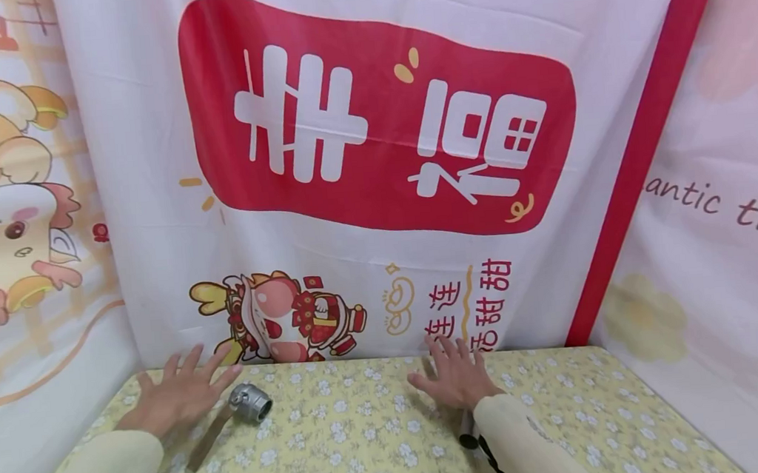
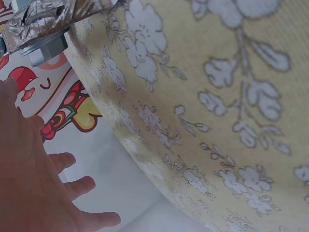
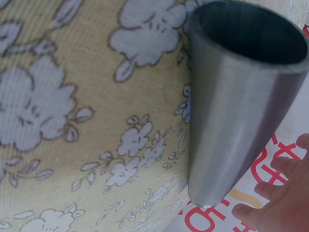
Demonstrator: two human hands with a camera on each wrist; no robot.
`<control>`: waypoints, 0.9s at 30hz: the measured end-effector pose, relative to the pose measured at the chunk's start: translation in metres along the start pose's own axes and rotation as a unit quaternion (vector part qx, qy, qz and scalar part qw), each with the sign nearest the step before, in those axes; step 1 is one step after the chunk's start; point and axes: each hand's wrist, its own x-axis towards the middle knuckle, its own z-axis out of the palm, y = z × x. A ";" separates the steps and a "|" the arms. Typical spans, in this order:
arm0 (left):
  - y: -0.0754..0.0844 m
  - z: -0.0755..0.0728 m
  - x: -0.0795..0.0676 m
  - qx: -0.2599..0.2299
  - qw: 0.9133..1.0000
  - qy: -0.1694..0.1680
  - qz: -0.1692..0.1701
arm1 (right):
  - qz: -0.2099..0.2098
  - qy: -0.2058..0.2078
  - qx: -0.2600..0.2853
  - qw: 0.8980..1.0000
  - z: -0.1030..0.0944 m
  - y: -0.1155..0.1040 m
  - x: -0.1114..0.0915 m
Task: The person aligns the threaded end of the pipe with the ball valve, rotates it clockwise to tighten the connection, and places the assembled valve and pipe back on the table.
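Observation:
My left hand (image 1: 180, 395) is held with its fingers spread, palm toward the table, holding nothing. Just right of it lies a grey metal pipe fitting (image 1: 252, 402) with a brown bar (image 1: 209, 441) reaching toward the near side. In the left wrist view, crinkled brown wrapping (image 2: 53, 24) and a grey nut-like part (image 2: 49, 50) show at the top left. My right hand (image 1: 455, 376) also has its fingers spread and grips nothing. Below its wrist is a hollow metal tube (image 1: 467, 434), mostly hidden in the head view; the right wrist view shows its open end and smooth side (image 3: 231, 121).
A yellow floral cloth (image 1: 343, 455) covers the table. Printed fabric (image 1: 353, 253) hangs at the back edge, with more hanging cloth at the left (image 1: 36, 382) and right (image 1: 725, 298). A black strap (image 1: 491, 458) shows by the right sleeve.

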 end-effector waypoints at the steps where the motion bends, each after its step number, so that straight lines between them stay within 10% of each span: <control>1: 0.000 0.000 -0.001 0.000 1.000 -0.002 0.001 | -0.003 0.000 -0.003 1.000 0.001 0.000 0.000; 27: -0.008 0.003 -0.006 0.017 0.999 -0.001 0.032 | -0.030 -0.026 -0.031 0.999 0.009 0.022 -0.016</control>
